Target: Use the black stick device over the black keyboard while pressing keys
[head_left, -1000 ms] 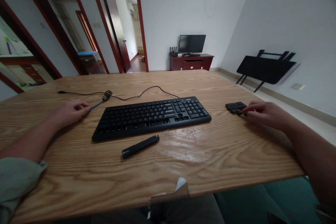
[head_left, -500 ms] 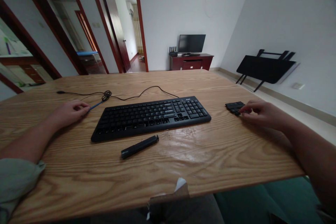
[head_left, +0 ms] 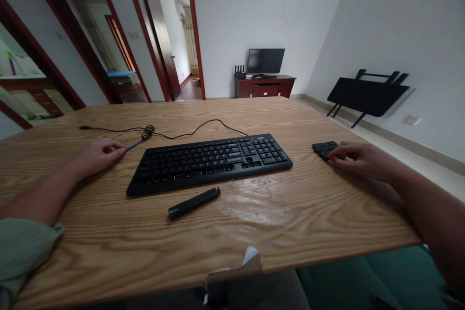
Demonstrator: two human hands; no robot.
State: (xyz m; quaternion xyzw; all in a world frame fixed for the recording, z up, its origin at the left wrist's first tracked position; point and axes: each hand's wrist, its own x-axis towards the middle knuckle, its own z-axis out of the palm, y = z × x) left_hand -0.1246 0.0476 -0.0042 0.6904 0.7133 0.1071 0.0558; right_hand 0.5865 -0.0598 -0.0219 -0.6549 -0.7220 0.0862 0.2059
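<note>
A black keyboard [head_left: 210, 162] lies in the middle of the table, with keys gone from parts of its bottom row. To its left, my left hand [head_left: 100, 157] rests on the wood, closed around a thin blue stick-like tool [head_left: 134, 146] whose far end reaches the coiled cable. My right hand [head_left: 358, 160] is at the right, thumb and fingers pinched at the near edge of a small group of loose black keycaps [head_left: 323, 147]. The fingers partly hide the keycap they grip. In front of the keyboard lies a slim black bar-shaped object [head_left: 194, 203].
The keyboard's black cable [head_left: 185, 134] runs along the far side to a coil and a plug. Torn covering [head_left: 250, 259] sticks up at the table's [head_left: 308, 223] near edge. Beyond stand a cabinet [head_left: 265, 88] with a monitor [head_left: 266, 60] and a folded black table [head_left: 368, 96].
My right hand has shifted slightly left, closer over the loose keycaps. My left hand and the blue tool have stayed almost still.
</note>
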